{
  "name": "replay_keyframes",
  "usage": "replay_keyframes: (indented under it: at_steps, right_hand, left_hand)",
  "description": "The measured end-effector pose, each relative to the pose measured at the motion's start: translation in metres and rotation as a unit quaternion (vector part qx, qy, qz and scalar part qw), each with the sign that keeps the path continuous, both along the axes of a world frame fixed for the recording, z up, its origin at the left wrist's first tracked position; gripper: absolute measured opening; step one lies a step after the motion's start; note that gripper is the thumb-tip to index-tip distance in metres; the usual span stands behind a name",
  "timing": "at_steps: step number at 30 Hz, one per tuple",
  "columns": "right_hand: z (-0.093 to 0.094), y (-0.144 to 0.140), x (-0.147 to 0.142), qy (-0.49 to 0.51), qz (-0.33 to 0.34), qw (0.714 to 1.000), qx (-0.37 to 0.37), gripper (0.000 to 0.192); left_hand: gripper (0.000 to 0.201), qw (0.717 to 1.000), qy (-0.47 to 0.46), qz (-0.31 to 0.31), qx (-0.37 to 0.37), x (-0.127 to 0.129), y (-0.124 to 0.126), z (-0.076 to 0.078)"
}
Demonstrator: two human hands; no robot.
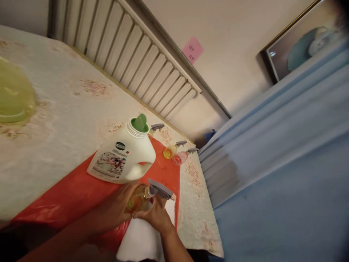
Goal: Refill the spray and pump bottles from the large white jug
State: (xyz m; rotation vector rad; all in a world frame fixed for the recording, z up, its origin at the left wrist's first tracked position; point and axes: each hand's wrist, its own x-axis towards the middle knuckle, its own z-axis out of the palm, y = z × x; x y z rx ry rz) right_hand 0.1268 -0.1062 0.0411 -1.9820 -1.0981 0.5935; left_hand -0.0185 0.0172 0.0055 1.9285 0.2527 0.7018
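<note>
A spray bottle [137, 200] with yellowish liquid and a grey trigger head sits between my two hands, its nozzle pointing right. My left hand [120, 205] is wrapped round the body from the left. From the right, my right hand [156, 214] grips it just under the trigger head; some of its fingers are hidden behind the bottle. Beneath them lies a white sheet [139, 242], either cloth or paper. Beyond my left hand a large cream jug [122, 153] stands uncapped on red plastic [73, 189], with a green spout in its mouth.
A yellow spray bottle [169, 151] and a pink spray bottle [180, 158] stand farther back, with another spray bottle [157, 127] partly behind the jug. A greenish-yellow container [16, 91] is at the far left. A radiator [131, 54] and blue curtain [272, 174] border the flowered tablecloth [62, 98].
</note>
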Motion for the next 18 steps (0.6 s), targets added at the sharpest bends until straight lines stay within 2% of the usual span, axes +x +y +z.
replay_keyframes:
  at_steps: [2, 4, 10, 14, 17, 18]
  right_hand:
    - [-0.004, 0.000, -0.006, -0.054, -0.032, 0.998, -0.010, 0.072]
    - [-0.003, 0.000, -0.010, -0.045, -0.041, 0.998, -0.003, 0.070]
    - [0.009, -0.010, -0.001, 0.058, -0.039, 0.994, 0.079, 0.068]
    - [0.005, -0.019, 0.040, 0.077, -0.057, 0.985, 0.141, 0.058]
    - [0.000, -0.019, 0.086, 0.050, -0.111, 0.980, 0.156, 0.057]
    - [-0.002, -0.018, 0.101, 0.027, -0.151, 0.974, 0.169, 0.059]
  left_hand:
    - [0.058, 1.000, 0.013, -0.016, -0.004, -0.001, 0.001, 0.009]
    - [0.058, 1.000, 0.023, -0.022, -0.002, -0.001, 0.002, 0.013]
    - [0.075, 0.998, 0.045, -0.004, -0.032, 0.005, 0.003, 0.003]
    - [0.065, 0.996, 0.075, -0.005, -0.049, 0.010, 0.003, 0.001]
    - [0.056, 0.994, 0.093, -0.007, -0.053, 0.015, 0.002, 0.000]
    - [0.053, 0.993, 0.097, -0.014, -0.058, 0.017, 0.002, -0.002]
